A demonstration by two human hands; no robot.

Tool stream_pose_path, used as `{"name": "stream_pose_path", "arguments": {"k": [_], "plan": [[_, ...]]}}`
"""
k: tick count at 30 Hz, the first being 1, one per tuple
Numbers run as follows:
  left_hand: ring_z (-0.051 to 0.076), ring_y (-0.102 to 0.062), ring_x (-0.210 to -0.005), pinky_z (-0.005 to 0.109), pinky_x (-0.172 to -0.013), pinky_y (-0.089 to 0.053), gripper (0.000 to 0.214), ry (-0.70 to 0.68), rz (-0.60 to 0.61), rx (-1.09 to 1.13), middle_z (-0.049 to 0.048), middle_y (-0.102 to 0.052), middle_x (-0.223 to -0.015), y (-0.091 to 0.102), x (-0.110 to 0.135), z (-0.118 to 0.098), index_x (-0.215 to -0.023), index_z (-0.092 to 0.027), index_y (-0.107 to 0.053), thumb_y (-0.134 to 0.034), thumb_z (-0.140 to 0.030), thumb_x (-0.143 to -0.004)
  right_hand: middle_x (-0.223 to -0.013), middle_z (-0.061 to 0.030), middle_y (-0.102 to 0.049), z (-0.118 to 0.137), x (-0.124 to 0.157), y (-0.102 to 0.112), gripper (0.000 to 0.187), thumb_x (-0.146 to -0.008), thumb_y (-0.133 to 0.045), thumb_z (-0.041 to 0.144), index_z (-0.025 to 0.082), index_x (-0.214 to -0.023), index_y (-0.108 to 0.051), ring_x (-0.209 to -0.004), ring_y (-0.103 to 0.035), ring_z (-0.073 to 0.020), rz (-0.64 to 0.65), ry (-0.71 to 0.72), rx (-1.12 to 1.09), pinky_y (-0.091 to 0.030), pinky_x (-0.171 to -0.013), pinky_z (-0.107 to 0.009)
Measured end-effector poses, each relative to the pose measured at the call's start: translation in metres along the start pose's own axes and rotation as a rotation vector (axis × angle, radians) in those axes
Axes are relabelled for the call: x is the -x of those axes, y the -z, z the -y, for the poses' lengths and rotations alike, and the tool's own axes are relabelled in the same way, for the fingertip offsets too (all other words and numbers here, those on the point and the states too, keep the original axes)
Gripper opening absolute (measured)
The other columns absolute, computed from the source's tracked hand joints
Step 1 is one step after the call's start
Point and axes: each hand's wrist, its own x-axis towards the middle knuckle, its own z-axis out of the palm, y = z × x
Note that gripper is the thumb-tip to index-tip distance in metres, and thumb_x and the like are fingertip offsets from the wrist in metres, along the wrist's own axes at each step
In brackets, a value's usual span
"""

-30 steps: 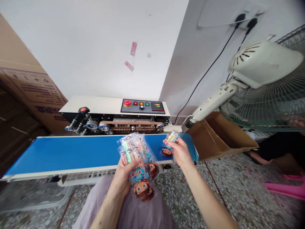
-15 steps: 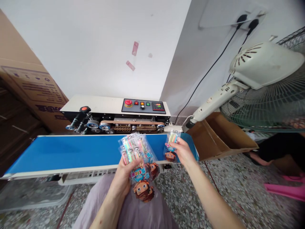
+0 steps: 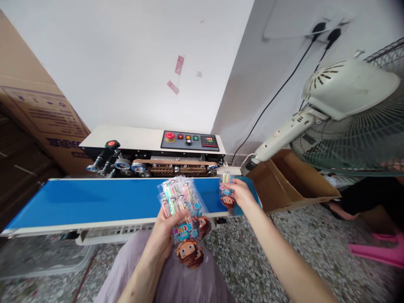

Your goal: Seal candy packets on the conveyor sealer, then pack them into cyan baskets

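My left hand (image 3: pixel 164 240) is closed on a fanned stack of clear packets (image 3: pixel 183 210) holding coloured sticks, each printed with a cartoon figure. It is held above my lap at the near edge of the blue conveyor belt (image 3: pixel 94 198). My right hand (image 3: pixel 241 193) pinches a single packet (image 3: pixel 226 191) and holds it upright on the right end of the belt. The packet's top points at the feed slot of the sealing machine (image 3: pixel 151 153) behind the belt.
A cardboard box (image 3: pixel 293 181) stands open on the floor to the right of the belt. A standing fan (image 3: pixel 350 113) leans in from the right. Stacked cartons (image 3: pixel 41 118) fill the left. Cables run up the wall to a socket. Another person's foot (image 3: pixel 341 208) shows beside the fan.
My right hand has turned the single packet upright and moved it back along the belt toward the machine's feed slot. My left hand and its stack stay in place.
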Motion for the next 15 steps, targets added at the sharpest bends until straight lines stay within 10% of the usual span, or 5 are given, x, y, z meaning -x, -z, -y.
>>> {"name": "stream_pose_path", "arguments": {"k": [9,15], "plan": [[0.028,-0.073,-0.076,0.037,-0.068,-0.06,0.07,0.008,-0.014,0.011,0.013,-0.074,-0.101,-0.006,0.004,-0.004,-0.121,-0.015,-0.055,-0.089,-0.026,-0.061,-0.056,-0.0024,-0.066,0.01,-0.015,-0.05,0.031,-0.052,-0.079,0.008,0.018,-0.068,-0.055,-0.052,-0.064,-0.0181,0.019,-0.029,0.108,-0.048,-0.042,-0.024],[0.025,-0.072,-0.075,0.035,-0.072,-0.059,0.068,-0.012,-0.015,0.062,0.0109,-0.074,-0.098,-0.005,0.005,-0.006,-0.116,-0.015,-0.059,-0.091,-0.025,-0.057,-0.068,0.003,-0.065,0.009,0.028,-0.062,0.03,-0.062,-0.079,0.028,0.022,-0.082,-0.057,-0.062,-0.061,-0.0139,-0.019,0.241,0.142,-0.048,-0.053,-0.023]]}}
